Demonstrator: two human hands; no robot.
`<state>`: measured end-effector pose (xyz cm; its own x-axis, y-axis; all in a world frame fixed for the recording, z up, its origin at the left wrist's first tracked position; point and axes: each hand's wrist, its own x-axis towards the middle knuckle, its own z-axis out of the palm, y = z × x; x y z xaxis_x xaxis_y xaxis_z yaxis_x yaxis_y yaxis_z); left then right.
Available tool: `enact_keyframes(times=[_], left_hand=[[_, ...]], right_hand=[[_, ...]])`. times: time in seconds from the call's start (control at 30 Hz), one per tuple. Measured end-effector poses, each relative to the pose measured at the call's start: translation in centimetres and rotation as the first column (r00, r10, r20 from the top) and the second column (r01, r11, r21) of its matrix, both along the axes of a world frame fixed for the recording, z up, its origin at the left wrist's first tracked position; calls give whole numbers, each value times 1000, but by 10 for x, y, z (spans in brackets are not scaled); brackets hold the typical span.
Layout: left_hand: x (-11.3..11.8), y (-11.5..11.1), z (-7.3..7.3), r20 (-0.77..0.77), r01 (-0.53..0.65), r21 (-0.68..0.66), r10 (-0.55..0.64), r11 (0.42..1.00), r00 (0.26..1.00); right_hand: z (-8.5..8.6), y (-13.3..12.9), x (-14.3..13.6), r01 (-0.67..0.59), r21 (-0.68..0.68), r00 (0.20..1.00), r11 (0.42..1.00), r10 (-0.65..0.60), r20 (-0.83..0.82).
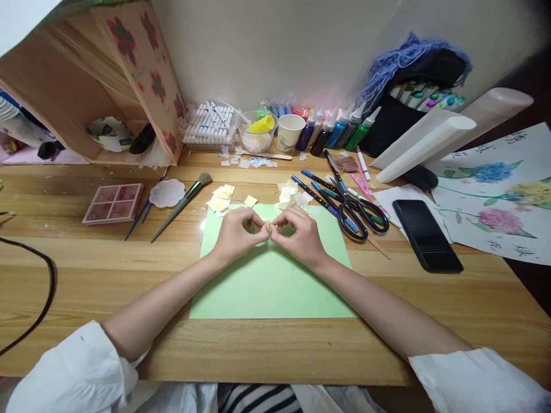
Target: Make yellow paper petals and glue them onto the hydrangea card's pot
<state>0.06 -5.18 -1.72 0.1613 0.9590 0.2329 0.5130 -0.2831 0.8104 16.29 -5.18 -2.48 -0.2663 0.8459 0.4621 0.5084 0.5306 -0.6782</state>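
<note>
Left hand (240,236), one: thumb and forefinger pinched on a small yellow piece (268,225). Right hand (300,235), one: thumb and forefinger gripping the same piece from the other side, the two sets of fingertips nearly meeting. The piece, apparently paper: held over the upper part of a light green sheet (267,287), its exact form mostly hidden by the fingers. Handling, in judgement: light fingertip pressure and short, even turns suit so small an item; a hard squeeze or sharp pull could flatten or tear it; kept low over the sheet, any dropped bit would be easily found. Yellow squares (221,201), loose cluster: just beyond the left hand. Crumpled pale yellow pieces (289,195), one heap: just beyond the right hand. Black-handled scissors (344,197), one pair: right of the sheet, among several pens (313,194). Phone (426,236), one, black: farther right. Brush (178,209), one: left of the sheet, beside a white flower-shaped palette (167,193). White paper scraps (244,164), scattered: farther back, near a wooden stick (272,155)
</note>
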Motion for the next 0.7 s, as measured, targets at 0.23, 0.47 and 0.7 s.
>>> enact_keyframes(times=[0.23,0.47,0.7], left_hand=[[0,1,0,30,-16,-8,16,1000,999],[0,1,0,36,-17,-11,18,1000,999],[0,0,2,19,45,-1,-45,999,999]], right_hand=[[2,0,-1,31,4,999,1000,-31,-19],[2,0,-1,28,-3,999,1000,-28,-21],[1,1,-1,-9,-13,1000,1000,9,-14]])
